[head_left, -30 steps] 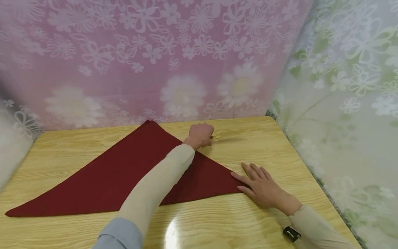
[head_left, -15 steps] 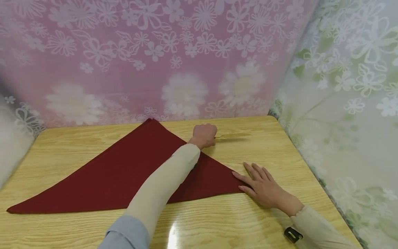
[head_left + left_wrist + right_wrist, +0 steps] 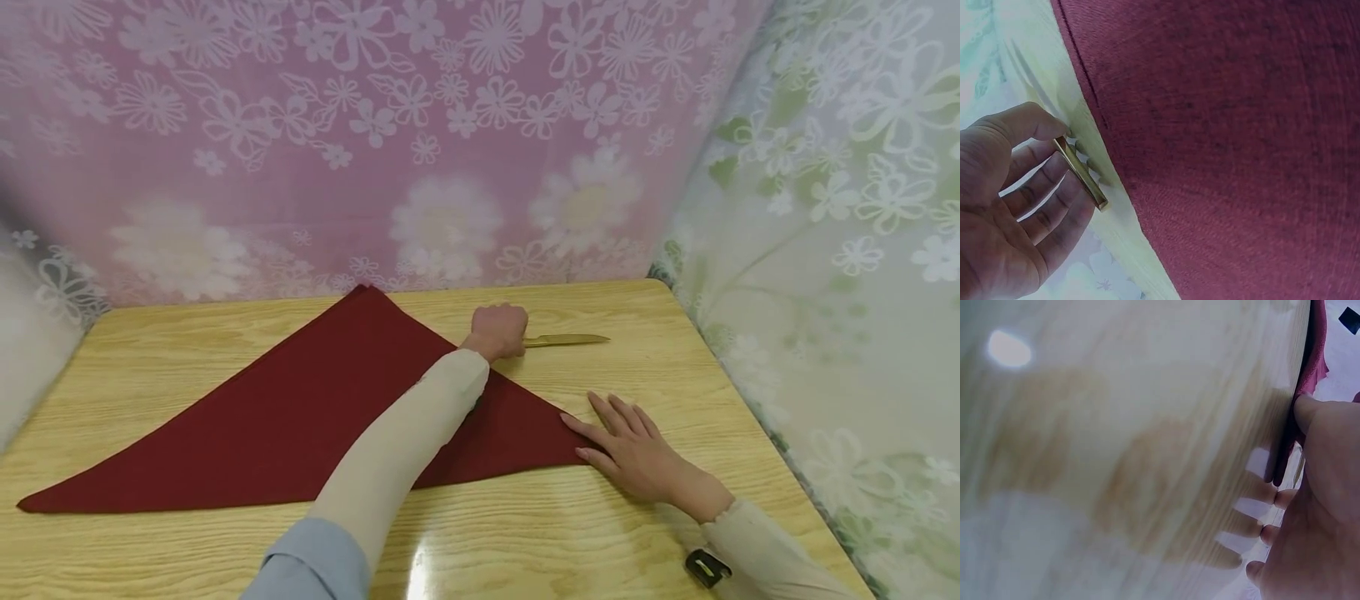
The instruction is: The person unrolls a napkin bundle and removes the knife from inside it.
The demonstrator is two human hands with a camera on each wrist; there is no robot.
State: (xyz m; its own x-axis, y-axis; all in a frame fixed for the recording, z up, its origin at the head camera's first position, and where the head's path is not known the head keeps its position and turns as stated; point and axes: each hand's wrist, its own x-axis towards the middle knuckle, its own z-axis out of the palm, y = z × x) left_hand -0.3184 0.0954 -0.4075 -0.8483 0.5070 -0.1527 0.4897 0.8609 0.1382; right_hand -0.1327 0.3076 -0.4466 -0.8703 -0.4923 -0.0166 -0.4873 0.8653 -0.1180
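Note:
A dark red cloth napkin (image 3: 300, 408), folded into a large triangle, covers much of the tabletop. Across it reaches my left arm, and beyond its far right edge the left hand (image 3: 500, 330) holds a gold table knife (image 3: 567, 340), blade pointing right and close over the wood. In the left wrist view, thumb and fingers pinch the knife's gold handle (image 3: 1085, 176) beside the napkin edge. My right hand (image 3: 637, 458) lies with fingers spread at the napkin's right corner, thumb and index fingertip on the cloth. The right wrist view shows its fingertips against the table.
The wooden table (image 3: 570, 533) has its back edge against a pink flowered curtain (image 3: 360, 200). A pale flowered curtain (image 3: 825, 292) hangs along the right side. A small black clip-like strap piece (image 3: 707, 568) is at the right sleeve.
My left hand has moved slightly right and toward me with the knife. The blade, earlier edge-on and hard to see, now shows its flat side. The right hand stays in place.

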